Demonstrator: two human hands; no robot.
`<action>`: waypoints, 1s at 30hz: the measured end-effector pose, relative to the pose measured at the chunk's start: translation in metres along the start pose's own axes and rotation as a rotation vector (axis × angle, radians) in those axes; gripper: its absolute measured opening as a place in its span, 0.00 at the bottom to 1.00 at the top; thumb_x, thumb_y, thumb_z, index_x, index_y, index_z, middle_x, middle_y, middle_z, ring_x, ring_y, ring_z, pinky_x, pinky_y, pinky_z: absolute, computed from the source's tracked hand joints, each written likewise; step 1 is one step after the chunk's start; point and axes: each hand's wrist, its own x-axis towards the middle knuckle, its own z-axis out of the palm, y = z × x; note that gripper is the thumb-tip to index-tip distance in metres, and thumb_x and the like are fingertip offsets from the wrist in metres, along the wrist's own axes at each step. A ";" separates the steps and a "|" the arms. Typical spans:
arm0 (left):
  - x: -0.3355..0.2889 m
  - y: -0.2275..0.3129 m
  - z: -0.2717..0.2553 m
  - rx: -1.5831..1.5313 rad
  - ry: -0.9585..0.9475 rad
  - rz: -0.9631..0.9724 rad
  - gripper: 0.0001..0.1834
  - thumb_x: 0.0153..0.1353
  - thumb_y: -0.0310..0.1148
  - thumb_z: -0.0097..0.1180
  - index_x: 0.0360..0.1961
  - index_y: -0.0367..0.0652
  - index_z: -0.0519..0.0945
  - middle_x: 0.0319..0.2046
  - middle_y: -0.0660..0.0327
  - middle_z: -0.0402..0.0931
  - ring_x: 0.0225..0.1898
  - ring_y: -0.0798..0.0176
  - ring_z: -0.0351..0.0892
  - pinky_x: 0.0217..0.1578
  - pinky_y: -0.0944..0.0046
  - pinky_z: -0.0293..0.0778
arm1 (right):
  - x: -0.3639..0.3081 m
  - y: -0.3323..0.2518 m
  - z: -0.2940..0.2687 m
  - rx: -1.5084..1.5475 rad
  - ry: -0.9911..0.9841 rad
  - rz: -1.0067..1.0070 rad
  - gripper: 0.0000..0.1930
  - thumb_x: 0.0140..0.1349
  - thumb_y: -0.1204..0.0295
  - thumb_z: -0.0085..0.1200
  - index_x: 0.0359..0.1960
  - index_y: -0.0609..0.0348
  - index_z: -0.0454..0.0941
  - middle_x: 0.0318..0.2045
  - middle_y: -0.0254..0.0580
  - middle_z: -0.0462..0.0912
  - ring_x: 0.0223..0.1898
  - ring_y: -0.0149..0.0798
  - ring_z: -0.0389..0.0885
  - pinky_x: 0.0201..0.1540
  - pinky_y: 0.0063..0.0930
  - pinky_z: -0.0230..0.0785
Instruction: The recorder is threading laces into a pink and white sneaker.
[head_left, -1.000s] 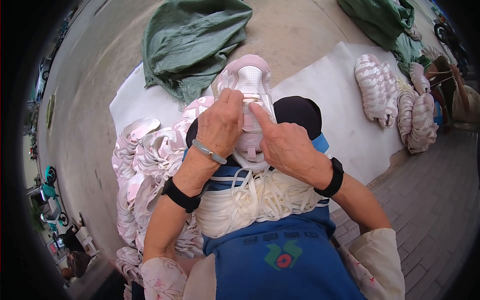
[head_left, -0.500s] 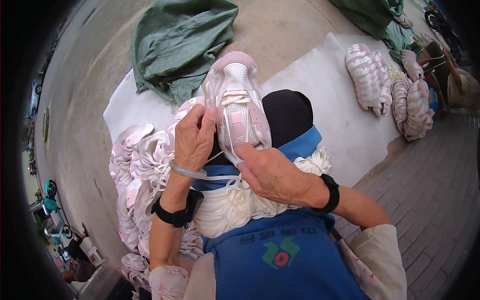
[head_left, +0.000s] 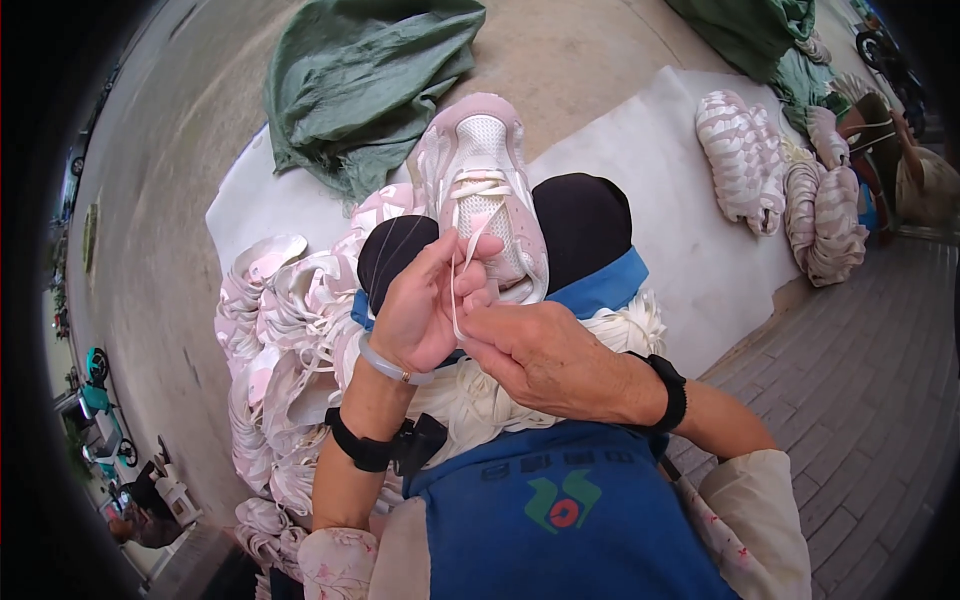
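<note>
A pink and white sneaker upper (head_left: 484,146) stands between my knees, its toe pointing away from me. White lace crosses near the toe, and a loose length of shoelace (head_left: 457,300) runs from it down to my hands. My left hand (head_left: 432,305) is turned palm up beside the shoe, its fingers closed on that lace. My right hand (head_left: 555,362) pinches the lower part of the same lace, close to the left fingers. Across my lap, on the blue apron (head_left: 520,490), lies a thick bundle of white laces (head_left: 480,405), partly hidden by my forearms.
A heap of pink and white shoe uppers (head_left: 275,350) lies to my left. Green sacks (head_left: 370,90) rest ahead on a white sheet (head_left: 640,160). More stacked uppers (head_left: 740,160) sit at the right, near another person's arm (head_left: 908,150).
My left hand has moved from the shoe's left side toward its middle and turned palm up, closing on the lace. My right hand has shifted slightly nearer me.
</note>
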 end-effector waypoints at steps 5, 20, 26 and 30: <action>-0.010 0.001 -0.013 0.234 0.082 0.017 0.23 0.73 0.48 0.40 0.43 0.36 0.75 0.18 0.73 0.55 0.18 0.75 0.56 0.26 0.72 0.64 | -0.008 -0.004 -0.006 -0.047 0.143 -0.048 0.02 0.60 0.78 0.49 0.33 0.64 0.72 0.27 0.48 0.72 0.28 0.52 0.75 0.32 0.37 0.70; -0.126 0.084 -0.133 -0.100 -0.116 0.698 0.10 0.70 0.36 0.49 0.39 0.42 0.78 0.24 0.67 0.64 0.33 0.65 0.67 0.58 0.46 0.61 | -0.030 0.070 -0.090 0.345 0.463 0.669 0.11 0.67 0.65 0.50 0.34 0.60 0.80 0.16 0.22 0.66 0.16 0.19 0.59 0.17 0.15 0.52; -0.194 0.121 -0.178 -0.227 0.295 1.035 0.12 0.67 0.36 0.51 0.47 0.43 0.79 0.52 0.59 0.73 0.58 0.54 0.68 0.64 0.34 0.50 | -0.034 0.078 -0.112 0.659 0.498 0.610 0.08 0.67 0.68 0.51 0.38 0.59 0.80 0.15 0.18 0.60 0.14 0.16 0.52 0.15 0.14 0.45; -0.238 0.137 -0.212 -0.280 0.620 1.351 0.14 0.68 0.37 0.50 0.49 0.40 0.77 0.53 0.56 0.72 0.54 0.54 0.69 0.61 0.41 0.58 | -0.025 0.064 -0.113 0.371 0.558 0.536 0.09 0.67 0.69 0.50 0.38 0.59 0.80 0.16 0.18 0.64 0.15 0.15 0.55 0.16 0.13 0.47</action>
